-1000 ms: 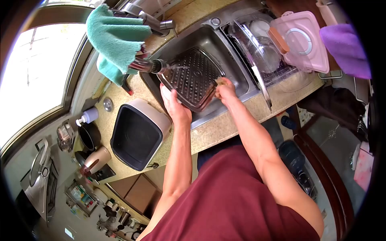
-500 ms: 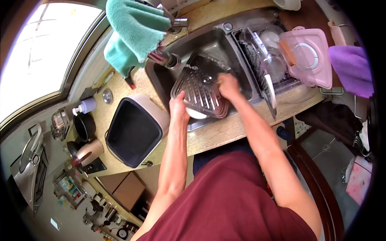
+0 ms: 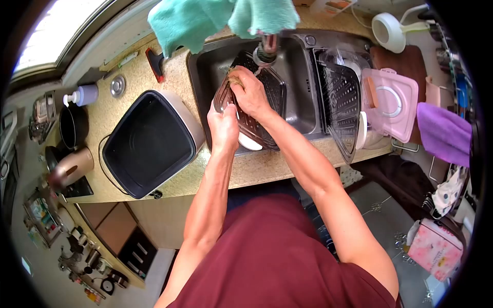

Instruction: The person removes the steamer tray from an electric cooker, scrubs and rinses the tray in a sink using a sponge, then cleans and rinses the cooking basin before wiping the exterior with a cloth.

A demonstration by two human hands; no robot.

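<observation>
My left hand (image 3: 224, 126) grips the near edge of a brown, see-through slotted tray (image 3: 222, 96), which is tilted up over the sink. Pressed against the upper part of this tray is my right hand (image 3: 250, 93), its fingers closed on a yellowish scouring pad (image 3: 235, 80). Beneath lies another dark slotted tray (image 3: 275, 92) in the steel sink (image 3: 303, 110). Above the hands, the faucet (image 3: 266, 51) points down. A white rounded thing (image 3: 250, 142) shows partly under the trays.
Left of the sink stands a large bin-like container (image 3: 154, 143) with a black interior. At right, a dish rack holds another slotted tray (image 3: 343, 97) and a pink lid (image 3: 393, 100). Teal cloths (image 3: 205, 23) hang over the faucet. A purple towel (image 3: 444, 133) hangs far right.
The tray in my left hand has tipped up from lying flatter. My right hand has moved left, from the tray's right side to its upper edge. The head view has shifted.
</observation>
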